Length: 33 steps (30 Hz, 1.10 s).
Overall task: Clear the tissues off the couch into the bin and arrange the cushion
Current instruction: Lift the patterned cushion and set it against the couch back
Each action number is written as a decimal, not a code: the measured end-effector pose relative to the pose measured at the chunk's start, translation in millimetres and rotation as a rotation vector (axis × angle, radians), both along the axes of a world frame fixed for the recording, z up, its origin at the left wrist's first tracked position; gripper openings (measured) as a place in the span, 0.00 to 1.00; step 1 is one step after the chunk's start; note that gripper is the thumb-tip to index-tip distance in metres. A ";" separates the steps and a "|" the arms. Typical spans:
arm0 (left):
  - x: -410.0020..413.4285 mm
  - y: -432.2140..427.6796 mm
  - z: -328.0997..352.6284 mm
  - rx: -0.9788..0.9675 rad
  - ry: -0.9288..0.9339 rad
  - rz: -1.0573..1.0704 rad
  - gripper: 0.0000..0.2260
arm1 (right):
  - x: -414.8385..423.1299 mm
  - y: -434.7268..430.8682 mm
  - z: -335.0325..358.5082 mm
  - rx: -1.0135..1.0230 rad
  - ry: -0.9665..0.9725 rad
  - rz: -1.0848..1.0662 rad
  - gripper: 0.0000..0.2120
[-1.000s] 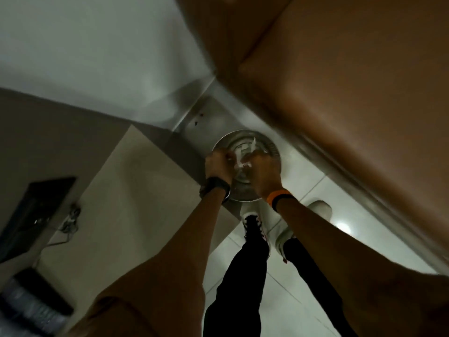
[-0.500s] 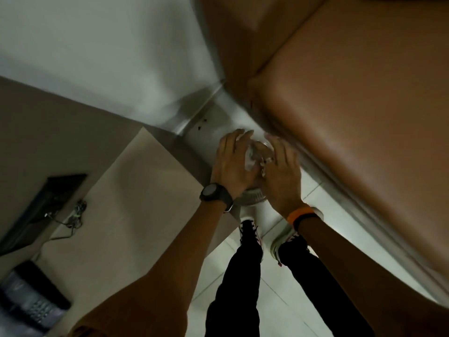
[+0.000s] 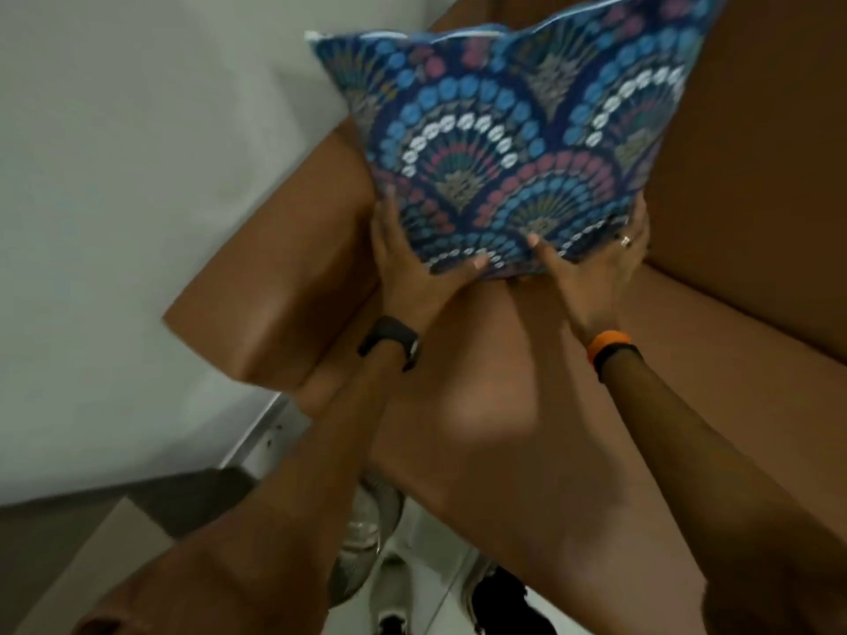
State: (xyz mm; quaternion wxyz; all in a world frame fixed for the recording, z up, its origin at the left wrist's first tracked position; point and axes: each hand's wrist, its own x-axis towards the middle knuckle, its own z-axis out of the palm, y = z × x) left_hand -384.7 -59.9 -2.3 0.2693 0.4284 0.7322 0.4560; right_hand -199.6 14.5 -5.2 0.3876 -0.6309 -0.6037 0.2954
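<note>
The bin (image 3: 366,533) has been left below the hands; the cushion (image 3: 513,144) is now grasped by the left hand (image 3: 412,272) and right hand (image 3: 596,268) above the couch (image 3: 527,405), so arranging begins.

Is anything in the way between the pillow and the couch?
Nothing visible. Both hands, left and right, hold the blue fan-patterned cushion by its lower edge, over the bare brown leather couch seat.
</note>
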 end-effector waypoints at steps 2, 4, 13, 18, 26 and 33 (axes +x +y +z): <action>-3.6 30.7 4.8 0.078 -0.209 0.128 0.59 | 14.8 42.1 4.1 -0.090 0.162 0.043 0.62; -6.9 49.3 4.3 0.087 -0.269 0.107 0.59 | 30.3 73.1 6.4 -0.170 0.250 0.153 0.61; 32.3 90.7 7.5 0.103 -0.232 -0.271 0.48 | 118.1 16.1 16.1 -0.095 0.191 -0.081 0.47; 75.4 133.6 -1.1 0.027 -0.183 -0.386 0.47 | 147.8 18.2 8.8 -0.245 0.284 0.024 0.31; 98.7 107.4 -7.7 0.042 -0.033 -0.298 0.43 | 167.8 12.4 -37.5 -0.146 0.291 -0.102 0.47; 227.9 -10.7 -80.2 -0.228 0.383 -0.415 0.50 | 257.6 -91.0 -100.0 -0.269 -0.532 -0.209 0.37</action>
